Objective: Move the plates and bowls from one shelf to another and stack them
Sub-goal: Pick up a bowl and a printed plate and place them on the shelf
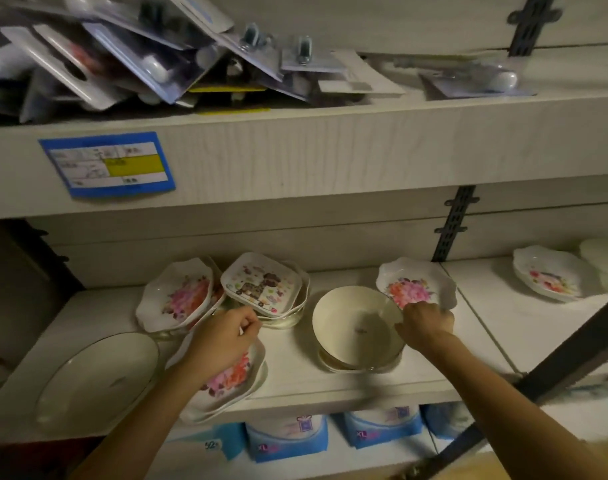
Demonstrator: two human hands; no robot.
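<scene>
A floral plate point(413, 284) with a wavy rim tilts up at the back of the white shelf point(288, 372); my right hand point(425, 323) grips its near edge. Just left of it stands a stack of cream bowls point(356, 329). My left hand point(222, 337) hovers, fingers curled, over a stack of floral plates point(233, 379) at the shelf's front; whether it holds anything is unclear. Behind it lean another floral plate stack point(177, 294) and square patterned plates point(266, 285). A large plain oval plate point(98, 374) lies at the front left.
The upper shelf point(295, 154) overhangs closely, with a blue price label point(108, 164) and packaged goods point(139, 53). A further floral plate point(546, 273) sits on the right shelf section. A dark diagonal bar point(555, 355) crosses at the right. Blue packs point(288, 438) fill the shelf below.
</scene>
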